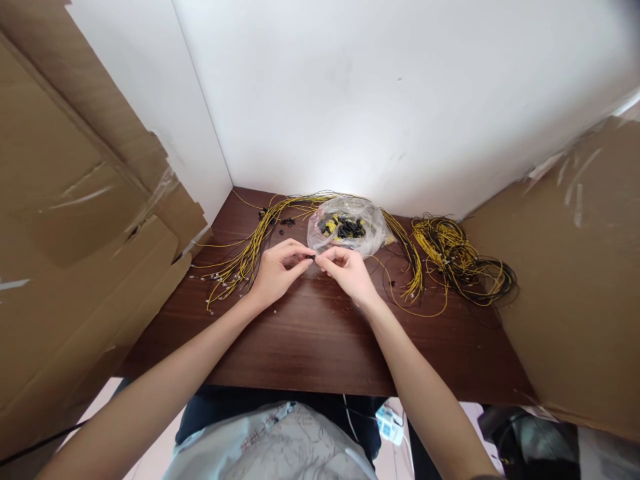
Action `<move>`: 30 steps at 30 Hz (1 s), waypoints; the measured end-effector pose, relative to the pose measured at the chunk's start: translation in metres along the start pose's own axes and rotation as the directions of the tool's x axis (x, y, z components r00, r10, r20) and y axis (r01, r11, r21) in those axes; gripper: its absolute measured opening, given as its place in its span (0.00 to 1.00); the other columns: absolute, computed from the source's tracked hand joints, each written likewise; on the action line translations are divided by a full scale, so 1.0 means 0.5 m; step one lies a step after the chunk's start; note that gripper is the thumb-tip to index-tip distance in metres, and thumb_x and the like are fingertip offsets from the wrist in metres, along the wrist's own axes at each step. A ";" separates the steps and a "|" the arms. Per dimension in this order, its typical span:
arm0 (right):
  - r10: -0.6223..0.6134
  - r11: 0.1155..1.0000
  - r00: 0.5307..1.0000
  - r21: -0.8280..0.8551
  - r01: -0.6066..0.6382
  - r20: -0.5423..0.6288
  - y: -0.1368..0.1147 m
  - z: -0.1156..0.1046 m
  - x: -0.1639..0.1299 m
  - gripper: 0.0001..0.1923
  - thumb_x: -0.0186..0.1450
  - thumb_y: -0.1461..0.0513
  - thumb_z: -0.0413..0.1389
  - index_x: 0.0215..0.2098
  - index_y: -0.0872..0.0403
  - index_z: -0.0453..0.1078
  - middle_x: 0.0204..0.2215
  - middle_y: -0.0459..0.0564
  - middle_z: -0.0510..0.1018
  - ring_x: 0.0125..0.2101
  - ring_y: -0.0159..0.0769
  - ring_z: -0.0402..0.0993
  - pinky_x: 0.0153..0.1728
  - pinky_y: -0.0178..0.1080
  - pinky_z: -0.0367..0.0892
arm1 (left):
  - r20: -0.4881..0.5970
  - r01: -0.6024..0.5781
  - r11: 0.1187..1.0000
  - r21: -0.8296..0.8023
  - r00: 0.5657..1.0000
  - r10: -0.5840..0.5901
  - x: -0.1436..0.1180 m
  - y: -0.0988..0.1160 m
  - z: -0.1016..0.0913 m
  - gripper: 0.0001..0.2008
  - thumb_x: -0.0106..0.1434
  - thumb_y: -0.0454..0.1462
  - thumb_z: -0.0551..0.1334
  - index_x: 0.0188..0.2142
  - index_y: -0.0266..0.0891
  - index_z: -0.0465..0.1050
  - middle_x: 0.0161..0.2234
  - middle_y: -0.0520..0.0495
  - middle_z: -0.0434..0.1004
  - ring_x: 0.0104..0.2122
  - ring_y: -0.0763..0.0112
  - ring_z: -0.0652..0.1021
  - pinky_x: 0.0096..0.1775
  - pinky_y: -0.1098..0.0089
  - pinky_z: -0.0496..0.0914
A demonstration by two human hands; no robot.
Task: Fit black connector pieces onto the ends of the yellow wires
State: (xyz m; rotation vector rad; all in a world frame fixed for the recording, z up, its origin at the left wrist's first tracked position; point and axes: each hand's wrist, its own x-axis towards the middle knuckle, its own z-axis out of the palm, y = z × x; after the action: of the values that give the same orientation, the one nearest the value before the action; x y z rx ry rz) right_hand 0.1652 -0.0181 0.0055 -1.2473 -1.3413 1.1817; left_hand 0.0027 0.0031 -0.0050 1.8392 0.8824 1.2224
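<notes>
Both hands meet over the dark worktop [310,340]: the left hand [277,272] and right hand [347,270] each have their grip pinched shut on a small black part [311,257] between the fingertips. Just beyond lies a clear bag [347,227]; yellow wires [240,263] fan out left, a coiled bundle [460,260] sits farther right.

No legible text, labels, brands, numbers or signs on anything in view
</notes>
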 end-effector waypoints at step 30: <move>-0.196 0.965 0.963 -0.208 0.157 -0.185 -0.008 0.028 -0.019 0.04 0.54 0.63 0.55 0.22 0.55 0.67 0.19 0.44 0.69 0.20 0.29 0.59 0.23 0.34 0.56 | -0.006 -0.241 0.924 0.298 0.967 0.254 -0.015 0.015 0.003 0.07 0.60 0.30 0.58 0.37 0.37 0.75 0.33 0.46 0.73 0.33 0.73 0.74 0.35 0.73 0.68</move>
State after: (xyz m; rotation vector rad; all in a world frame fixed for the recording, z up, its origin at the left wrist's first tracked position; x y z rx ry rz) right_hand 0.1516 -0.0287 0.0080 -1.3150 -1.4041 0.7907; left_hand 0.0027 -0.0073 -0.0024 2.2259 0.9177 1.3466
